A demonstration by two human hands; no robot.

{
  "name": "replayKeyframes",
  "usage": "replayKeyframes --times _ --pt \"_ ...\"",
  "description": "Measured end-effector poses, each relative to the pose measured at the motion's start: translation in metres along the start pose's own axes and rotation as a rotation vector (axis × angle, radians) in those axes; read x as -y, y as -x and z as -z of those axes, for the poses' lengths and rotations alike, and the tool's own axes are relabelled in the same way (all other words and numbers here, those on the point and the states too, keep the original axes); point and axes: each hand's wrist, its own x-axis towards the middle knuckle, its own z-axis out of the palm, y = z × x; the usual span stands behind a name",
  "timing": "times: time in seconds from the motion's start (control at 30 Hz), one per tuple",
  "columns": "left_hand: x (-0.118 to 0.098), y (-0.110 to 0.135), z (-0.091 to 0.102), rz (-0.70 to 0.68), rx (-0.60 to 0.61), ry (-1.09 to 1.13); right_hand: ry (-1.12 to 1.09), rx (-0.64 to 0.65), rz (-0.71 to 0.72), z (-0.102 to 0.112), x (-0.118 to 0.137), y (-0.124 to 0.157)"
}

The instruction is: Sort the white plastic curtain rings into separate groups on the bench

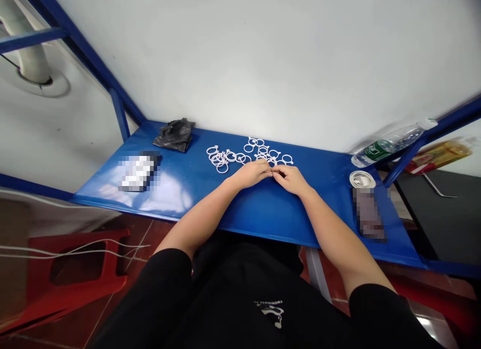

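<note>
My left hand (252,174) and my right hand (291,180) meet above the blue table (263,211), fingertips close together. Both are closed in a pinch around a thin white piece (269,171), mostly hidden by the fingers. It has the same pale colour as the rings, but its shape cannot be made out. Just beyond my hands lies a loose spread of several white rings (262,151) with small round tabs. More of these rings form an overlapping cluster (218,160) left of my left hand.
A crumpled black plastic bag (175,135) and a blurred-out flat object (139,172) lie at left. At right are a tilted clear bottle (391,144), a white tape roll (362,179) and a blurred-out dark object (369,213). A white wall (263,63) rises behind the table.
</note>
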Motion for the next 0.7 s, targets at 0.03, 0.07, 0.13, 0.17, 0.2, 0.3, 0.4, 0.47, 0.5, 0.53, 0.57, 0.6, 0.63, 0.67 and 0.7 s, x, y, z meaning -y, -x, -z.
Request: replayKeyframes --times 0.03,0.07,0.13,0.17,0.2,0.3,0.4,0.47,0.5,0.53,0.57,0.6,0.63,0.67,0.7 --pt "0.001 0.0 -0.001 0.003 -0.003 0.006 -0.001 -0.002 -0.007 0.0 0.0 0.0" --pt "0.002 0.0 -0.002 0.007 -0.005 0.009 -0.002 -0.007 -0.013 0.0 0.0 0.0" --pt "0.003 0.0 -0.002 0.016 0.0 0.015 0.003 -0.031 -0.025 0.0 -0.001 0.0" --pt "0.003 0.001 -0.001 0.021 -0.002 0.021 0.01 -0.047 -0.028 0.0 -0.002 0.0" --pt "0.003 0.001 -0.001 0.024 -0.009 0.03 0.019 -0.063 -0.028 0.0 -0.003 0.0" --pt "0.002 0.001 0.002 0.023 -0.026 0.062 0.04 -0.113 -0.025 0.001 -0.005 -0.001" --pt "0.002 0.0 0.003 0.013 0.006 0.066 0.032 -0.151 -0.029 0.002 -0.007 -0.001" --pt "0.004 0.0 0.002 0.008 0.012 0.051 0.016 -0.153 -0.019 0.003 -0.008 -0.001" --pt "0.005 -0.001 0.002 0.006 0.005 0.041 0.008 -0.148 -0.009 0.003 -0.008 -0.001" --pt "0.006 -0.001 0.002 0.004 -0.007 0.03 0.001 -0.14 0.002 0.004 -0.009 -0.001" --pt "0.007 -0.001 0.001 0.002 -0.022 0.019 -0.006 -0.13 0.011 0.004 -0.009 0.0" --pt "0.008 -0.001 0.001 0.0 -0.036 0.011 -0.011 -0.119 0.017 0.004 -0.01 0.0" --pt "0.009 -0.001 0.002 -0.003 -0.047 0.005 -0.016 -0.105 0.02 0.003 -0.011 0.0" --pt "0.009 -0.001 0.002 -0.009 -0.053 0.002 -0.019 -0.094 0.022 0.003 -0.012 0.0" --pt "0.01 -0.001 0.003 -0.012 -0.056 0.0 -0.02 -0.083 0.022 0.002 -0.012 0.001"
